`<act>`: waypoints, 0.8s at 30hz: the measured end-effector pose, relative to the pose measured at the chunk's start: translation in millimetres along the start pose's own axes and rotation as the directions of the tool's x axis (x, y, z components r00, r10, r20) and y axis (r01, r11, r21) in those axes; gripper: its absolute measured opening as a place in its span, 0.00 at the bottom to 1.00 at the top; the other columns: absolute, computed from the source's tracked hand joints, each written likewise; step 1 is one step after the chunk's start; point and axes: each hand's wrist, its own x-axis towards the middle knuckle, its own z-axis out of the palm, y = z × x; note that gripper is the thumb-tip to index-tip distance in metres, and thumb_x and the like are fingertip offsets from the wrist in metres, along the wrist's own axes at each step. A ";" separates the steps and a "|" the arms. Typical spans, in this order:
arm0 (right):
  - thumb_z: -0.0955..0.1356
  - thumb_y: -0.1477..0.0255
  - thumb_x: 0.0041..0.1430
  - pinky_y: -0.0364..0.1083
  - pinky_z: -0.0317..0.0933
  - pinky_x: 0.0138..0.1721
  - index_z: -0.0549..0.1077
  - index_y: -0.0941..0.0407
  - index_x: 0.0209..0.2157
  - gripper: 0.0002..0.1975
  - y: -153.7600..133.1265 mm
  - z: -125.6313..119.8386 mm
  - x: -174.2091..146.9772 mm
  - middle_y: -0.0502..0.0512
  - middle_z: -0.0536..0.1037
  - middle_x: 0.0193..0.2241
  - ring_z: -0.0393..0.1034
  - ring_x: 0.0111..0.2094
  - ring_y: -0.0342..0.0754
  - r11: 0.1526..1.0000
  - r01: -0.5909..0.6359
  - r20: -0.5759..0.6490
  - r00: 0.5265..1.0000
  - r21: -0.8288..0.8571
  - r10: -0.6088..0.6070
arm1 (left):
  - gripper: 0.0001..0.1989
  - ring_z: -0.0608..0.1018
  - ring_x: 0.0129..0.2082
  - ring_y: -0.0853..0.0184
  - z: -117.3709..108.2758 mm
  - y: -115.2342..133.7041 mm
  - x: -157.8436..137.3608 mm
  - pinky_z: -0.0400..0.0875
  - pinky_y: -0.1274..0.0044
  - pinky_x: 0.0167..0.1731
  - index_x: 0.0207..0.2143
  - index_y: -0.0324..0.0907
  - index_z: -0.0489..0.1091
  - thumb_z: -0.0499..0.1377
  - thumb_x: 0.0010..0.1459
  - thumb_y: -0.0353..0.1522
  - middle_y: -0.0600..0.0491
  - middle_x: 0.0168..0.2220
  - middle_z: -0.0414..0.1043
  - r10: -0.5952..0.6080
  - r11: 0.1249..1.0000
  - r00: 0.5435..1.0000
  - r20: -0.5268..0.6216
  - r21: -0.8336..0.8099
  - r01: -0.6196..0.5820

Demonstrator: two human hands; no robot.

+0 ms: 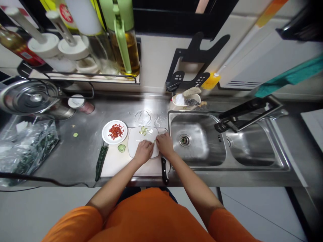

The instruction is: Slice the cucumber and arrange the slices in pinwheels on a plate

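The square white plate (137, 144) lies on the upper part of a pale cutting board (117, 168), straight in front of the person. A stainless-steel bench (73, 158) carries it all, with a two-basin sink (202, 144) set in to the right of the board. A round plate (105, 133) sits at the board's upper left corner. The left grip (144, 151) is over the lower right of the square white plate, fingers curled; the right grip (165, 144) is over its right rim, fingertips close to the left's. Whether either grasps anything, one cannot tell. A dark green cucumber (101, 163) lies along the board's left edge, and a black knife handle (165, 170) at its right. Cucumber slices (143, 130) rest near the square plate's top edge; more slices (121, 148) lie on the board to its left. A lone slice (75, 134) is on the bench, left of the round plate. Small red pieces (116, 131) are heaped on the round plate.
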 end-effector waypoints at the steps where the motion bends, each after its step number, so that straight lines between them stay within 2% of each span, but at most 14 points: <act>1: 0.61 0.70 0.62 0.48 0.50 0.37 0.74 0.55 0.34 0.10 1.1 0.3 -3.4 0.59 0.74 0.36 0.58 0.43 0.54 1.000 -0.008 -0.022 1.000 0.007 0.008 | 0.14 0.67 0.41 0.60 -0.9 0.8 -1.9 0.62 0.68 0.38 0.46 0.41 0.71 0.49 0.61 0.32 0.45 0.40 0.71 -0.004 1.000 1.000 0.003 -0.004 0.004; 5: 0.61 0.70 0.62 0.48 0.50 0.38 0.75 0.55 0.38 0.11 4.0 2.3 -22.6 0.58 0.72 0.36 0.56 0.43 0.53 0.998 -0.047 -0.118 0.992 0.043 0.052 | 0.17 0.66 0.47 0.58 -4.8 5.4 -9.6 0.62 0.66 0.42 0.50 0.42 0.68 0.49 0.62 0.33 0.44 0.46 0.69 -0.052 0.999 0.999 0.016 -0.006 0.052; 8: 0.61 0.69 0.62 0.48 0.50 0.38 0.74 0.52 0.44 0.13 0.3 6.0 -37.3 0.59 0.70 0.37 0.55 0.44 0.54 0.998 -0.043 -0.145 0.988 0.052 0.050 | 0.18 0.64 0.50 0.55 -6.1 8.6 -13.7 0.61 0.64 0.44 0.52 0.43 0.67 0.50 0.61 0.35 0.44 0.50 0.68 -0.100 0.995 0.994 0.042 0.014 0.099; 12: 0.62 0.68 0.61 0.49 0.50 0.38 0.70 0.49 0.51 0.17 -10.2 12.1 -47.2 0.60 0.68 0.39 0.53 0.45 0.55 0.998 -0.052 -0.137 0.989 0.022 0.055 | 0.20 0.63 0.51 0.53 -4.8 10.1 -16.0 0.60 0.62 0.46 0.54 0.43 0.65 0.51 0.60 0.37 0.43 0.52 0.66 -0.136 0.990 0.987 0.085 0.051 0.132; 24: 0.62 0.67 0.62 0.50 0.50 0.40 0.66 0.50 0.53 0.18 -17.6 14.8 -48.7 0.62 0.67 0.40 0.54 0.46 0.56 0.994 -0.108 -0.101 0.989 -0.022 0.105 | 0.22 0.63 0.51 0.53 -3.3 13.4 -16.2 0.60 0.63 0.45 0.56 0.43 0.62 0.52 0.60 0.37 0.43 0.54 0.65 -0.163 0.985 0.980 0.111 0.080 0.155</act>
